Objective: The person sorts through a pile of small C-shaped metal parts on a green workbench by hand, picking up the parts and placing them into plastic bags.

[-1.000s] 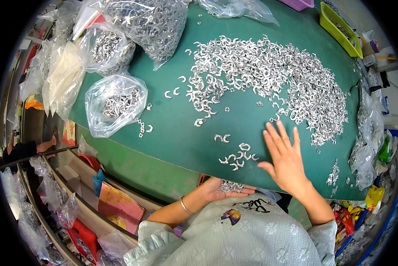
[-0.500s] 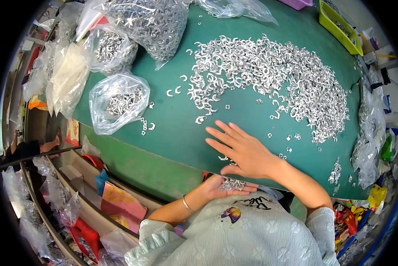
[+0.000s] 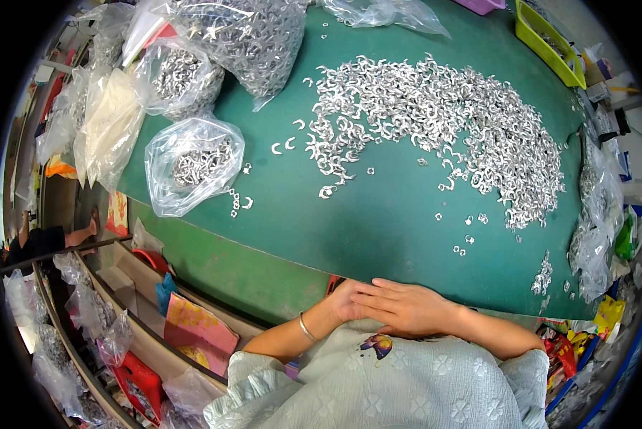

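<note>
In the head view, both hands meet at the near edge of the worktop point(image 3: 292, 222), close to the person's body. The right hand point(image 3: 414, 309) lies across the left hand point(image 3: 344, 302), its fingers nearly straight and lying side by side, pointing left. Its palm is hidden, so I cannot tell whether its grip has anything in it. The left hand is mostly covered by the right; I cannot tell how far its grip is curled or what it holds. A bangle point(image 3: 307, 327) circles the left wrist.

The main pile point(image 3: 435, 107) of small silvery metal pieces, many curved, spreads in an arc over the far middle and right of the worktop, well apart from the hands. A few loose pieces point(image 3: 469, 220) lie between the pile and the right forearm, and a smaller cluster point(image 3: 541, 277) sits near the right edge.

At left, an open clear bag point(image 3: 162, 175) holds more pieces, with strays point(image 3: 236, 203) just beside it. Beyond it stands a large filled bag point(image 3: 246, 46). A lime tray point(image 3: 537, 48) is far right.
</note>
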`<state>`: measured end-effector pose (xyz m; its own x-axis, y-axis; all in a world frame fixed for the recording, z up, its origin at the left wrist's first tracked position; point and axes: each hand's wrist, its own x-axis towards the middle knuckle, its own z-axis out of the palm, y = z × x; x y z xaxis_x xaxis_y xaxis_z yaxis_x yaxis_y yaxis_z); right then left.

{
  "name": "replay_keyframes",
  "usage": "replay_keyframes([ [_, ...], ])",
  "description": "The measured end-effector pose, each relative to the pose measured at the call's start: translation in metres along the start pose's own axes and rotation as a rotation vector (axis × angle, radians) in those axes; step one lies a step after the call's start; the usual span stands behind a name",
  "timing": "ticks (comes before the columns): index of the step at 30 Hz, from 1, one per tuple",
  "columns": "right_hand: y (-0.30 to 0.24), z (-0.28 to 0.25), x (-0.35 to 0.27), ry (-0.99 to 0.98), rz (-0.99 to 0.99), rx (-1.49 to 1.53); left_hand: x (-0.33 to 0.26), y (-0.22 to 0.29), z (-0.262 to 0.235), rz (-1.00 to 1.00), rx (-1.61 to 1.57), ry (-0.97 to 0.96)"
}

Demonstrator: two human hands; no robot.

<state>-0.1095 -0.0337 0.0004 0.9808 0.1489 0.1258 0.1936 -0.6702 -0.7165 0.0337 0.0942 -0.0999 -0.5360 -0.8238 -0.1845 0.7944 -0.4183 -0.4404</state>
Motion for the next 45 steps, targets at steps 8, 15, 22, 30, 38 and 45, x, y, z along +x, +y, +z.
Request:
replay_keyframes([
  [8,-0.005,0.006,-0.004,0.243,-0.1,0.096,0.017,0.001,0.015,0.087,0.224,0.364],
  [15,-0.005,-0.002,-0.01,0.46,-0.016,0.081,0.015,0.011,-0.034,-0.004,0.193,0.135],
  [22,-0.003,-0.012,-0.022,0.673,0.14,0.121,-0.031,-0.005,0.011,0.2,0.438,0.423],
  [30,-0.002,-0.005,-0.025,0.763,0.206,0.152,-0.068,0.004,0.115,0.556,0.043,0.198],
  [38,0.002,0.0,-0.024,0.73,0.219,0.162,-0.102,0.168,0.275,1.354,0.321,-0.047],
  [45,0.003,0.002,-0.024,0.762,0.251,0.175,-0.077,0.289,0.331,2.083,0.471,0.361],
])
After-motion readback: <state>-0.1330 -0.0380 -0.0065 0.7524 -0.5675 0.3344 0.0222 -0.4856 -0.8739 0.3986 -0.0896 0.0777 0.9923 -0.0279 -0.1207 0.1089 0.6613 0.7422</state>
